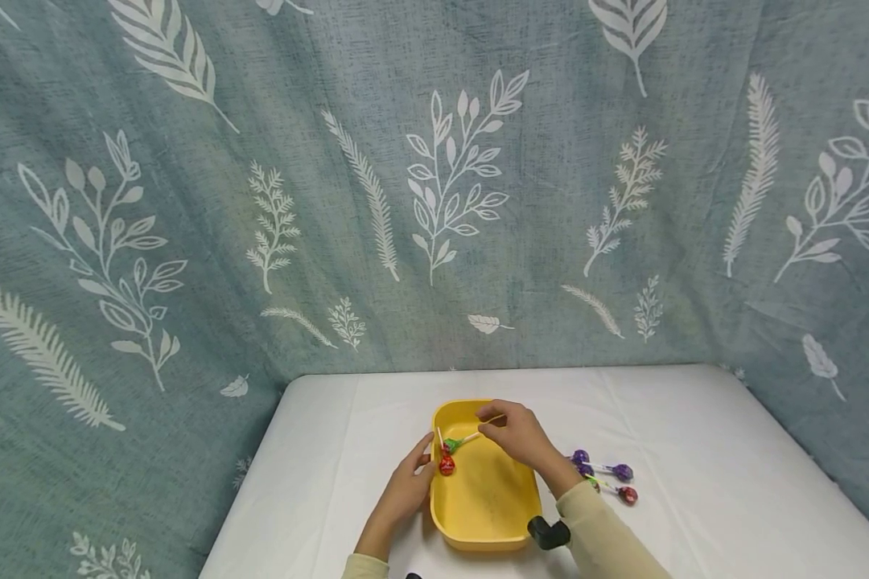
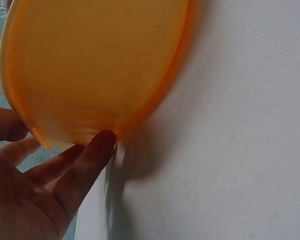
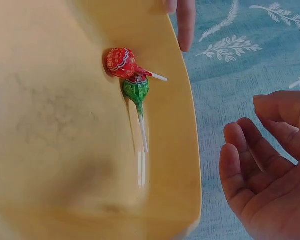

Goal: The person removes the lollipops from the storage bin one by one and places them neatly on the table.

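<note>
Inside the yellow tray (image 1: pixel 488 507), a red-wrapped lollipop (image 1: pixel 446 465) and a green-wrapped lollipop (image 1: pixel 453 445) lie against one side, their heads touching. My left hand (image 1: pixel 410 486) is at the tray's left wall, its fingertips (image 2: pixel 106 140) touching the outside. Over the tray's far right part, my right hand (image 1: pixel 514 434) has its thumb and fingers loosely bent. The right wrist view shows a gap between them with nothing held. In the head view the green lollipop's stick points toward those fingers.
Right of the tray, partly behind my right forearm, lie several lollipops: purple ones (image 1: pixel 623 472), a dark red one (image 1: pixel 628 494) and a partly hidden green one. A white cloth (image 1: pixel 348 434) covers the table. A leaf-patterned curtain (image 1: pixel 376 322) hangs behind it.
</note>
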`<state>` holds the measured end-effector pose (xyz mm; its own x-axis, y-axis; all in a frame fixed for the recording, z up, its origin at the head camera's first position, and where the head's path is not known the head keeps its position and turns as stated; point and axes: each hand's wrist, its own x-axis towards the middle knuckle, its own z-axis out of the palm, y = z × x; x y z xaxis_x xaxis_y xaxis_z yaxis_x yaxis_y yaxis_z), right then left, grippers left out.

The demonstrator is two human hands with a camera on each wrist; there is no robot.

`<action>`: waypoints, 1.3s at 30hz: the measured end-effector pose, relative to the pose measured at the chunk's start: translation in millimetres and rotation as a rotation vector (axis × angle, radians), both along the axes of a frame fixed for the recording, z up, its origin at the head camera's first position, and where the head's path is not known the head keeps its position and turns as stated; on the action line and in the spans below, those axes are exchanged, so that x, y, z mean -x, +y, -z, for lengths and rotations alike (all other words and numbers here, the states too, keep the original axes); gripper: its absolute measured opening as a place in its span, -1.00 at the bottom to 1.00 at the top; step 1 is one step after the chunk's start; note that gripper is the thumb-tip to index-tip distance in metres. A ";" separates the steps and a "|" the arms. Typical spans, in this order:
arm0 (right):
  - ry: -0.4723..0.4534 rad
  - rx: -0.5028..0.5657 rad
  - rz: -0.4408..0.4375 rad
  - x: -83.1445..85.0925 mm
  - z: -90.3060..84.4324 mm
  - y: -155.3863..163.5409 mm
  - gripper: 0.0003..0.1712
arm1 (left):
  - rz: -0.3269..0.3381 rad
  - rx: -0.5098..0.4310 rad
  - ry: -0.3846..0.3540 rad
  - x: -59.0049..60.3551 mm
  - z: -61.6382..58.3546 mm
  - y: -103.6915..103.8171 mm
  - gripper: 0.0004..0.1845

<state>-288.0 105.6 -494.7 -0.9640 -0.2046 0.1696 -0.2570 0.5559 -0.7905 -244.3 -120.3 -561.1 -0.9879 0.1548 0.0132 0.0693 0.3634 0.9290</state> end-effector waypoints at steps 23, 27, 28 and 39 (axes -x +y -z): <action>-0.101 -0.136 -0.079 26.7 8.9 -30.3 -0.83 | 0.033 -0.063 -0.015 0.9 0.9 -2.9 -0.42; -0.140 -0.168 -0.091 29.0 12.9 -32.9 -0.84 | 0.040 -0.070 -0.016 1.5 1.0 -2.3 -0.42; -0.150 -0.175 -0.089 29.7 13.9 -33.5 -0.84 | 0.041 -0.072 -0.014 1.4 0.8 -2.2 -0.42; -0.223 -0.148 -0.143 31.8 28.9 -41.0 -0.82 | 0.027 -0.055 -0.012 1.5 0.9 -2.8 -0.42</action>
